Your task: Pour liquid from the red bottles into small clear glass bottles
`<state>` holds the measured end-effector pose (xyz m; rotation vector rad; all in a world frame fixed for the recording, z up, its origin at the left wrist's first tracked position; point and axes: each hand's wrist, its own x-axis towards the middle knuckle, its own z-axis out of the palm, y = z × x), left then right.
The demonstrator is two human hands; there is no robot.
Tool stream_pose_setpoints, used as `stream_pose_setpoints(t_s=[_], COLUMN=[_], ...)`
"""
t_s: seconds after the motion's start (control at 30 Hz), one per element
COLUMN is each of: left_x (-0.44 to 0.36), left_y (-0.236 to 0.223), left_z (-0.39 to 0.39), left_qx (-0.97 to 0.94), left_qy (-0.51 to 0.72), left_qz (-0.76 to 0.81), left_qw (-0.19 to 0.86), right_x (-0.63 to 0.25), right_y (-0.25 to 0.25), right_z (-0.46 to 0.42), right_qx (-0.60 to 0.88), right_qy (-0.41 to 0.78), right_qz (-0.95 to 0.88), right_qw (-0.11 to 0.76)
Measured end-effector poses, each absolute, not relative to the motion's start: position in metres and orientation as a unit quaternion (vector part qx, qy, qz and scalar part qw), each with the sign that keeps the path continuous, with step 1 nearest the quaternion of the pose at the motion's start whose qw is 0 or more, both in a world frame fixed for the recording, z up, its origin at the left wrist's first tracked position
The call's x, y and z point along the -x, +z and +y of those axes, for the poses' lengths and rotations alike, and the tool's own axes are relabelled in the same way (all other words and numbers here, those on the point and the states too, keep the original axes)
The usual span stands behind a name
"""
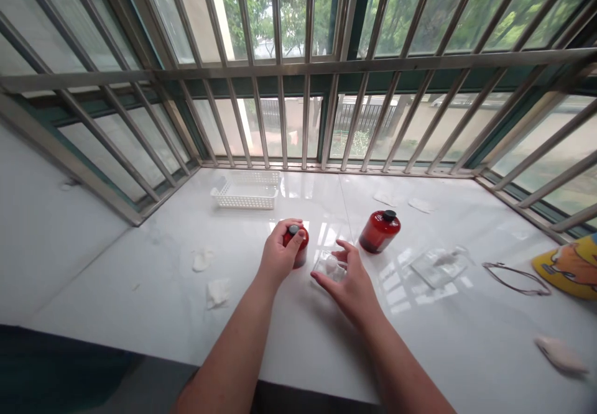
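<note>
My left hand (278,253) is wrapped round a small red bottle (301,253) with a black cap, its thumb lying near the cap. The bottle is upright, at or just above the white counter. To the right, my right hand (351,280) is open, thumb and fingers apart. Beyond and between its fingers lies a small clear plastic piece (326,265), partly hidden by the hand; I cannot tell whether they touch. A second red bottle (380,232) with a black cap stands farther back, beyond my right hand.
A white perforated basket (247,191) sits at the back left. White scraps (218,294) lie on the left and toward the back. On the right are a clear plastic packet (441,266), a cord loop (515,278), a yellow printed object (569,268) and a pinkish item (561,355). Window bars (308,66) border the counter.
</note>
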<state>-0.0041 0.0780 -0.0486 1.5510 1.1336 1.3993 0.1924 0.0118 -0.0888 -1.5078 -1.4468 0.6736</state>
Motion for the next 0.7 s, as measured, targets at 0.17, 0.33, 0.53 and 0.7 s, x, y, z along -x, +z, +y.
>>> stream_pose_setpoints(t_s=[0.17, 0.33, 0.53, 0.7], left_x=[-0.008, -0.020, -0.018, -0.018], left_y=[-0.047, -0.048, -0.043, -0.043], left_z=[0.069, 0.064, 0.064, 0.063], left_qx=[-0.589, -0.556, -0.547, -0.535], left_qy=[0.555, 0.576, 0.561, 0.559], left_qz=[0.447, 0.461, 0.464, 0.470], left_qw=[0.380, 0.383, 0.414, 0.425], right_x=[-0.192, -0.191, -0.190, -0.189], right_y=[-0.089, -0.090, -0.089, -0.085], right_z=[0.013, 0.014, 0.013, 0.012], right_qx=[0.602, 0.606, 0.613, 0.614], right_qy=[0.270, 0.271, 0.265, 0.266], right_qz=[-0.592, -0.586, -0.584, -0.583], right_qw=[0.463, 0.465, 0.462, 0.461])
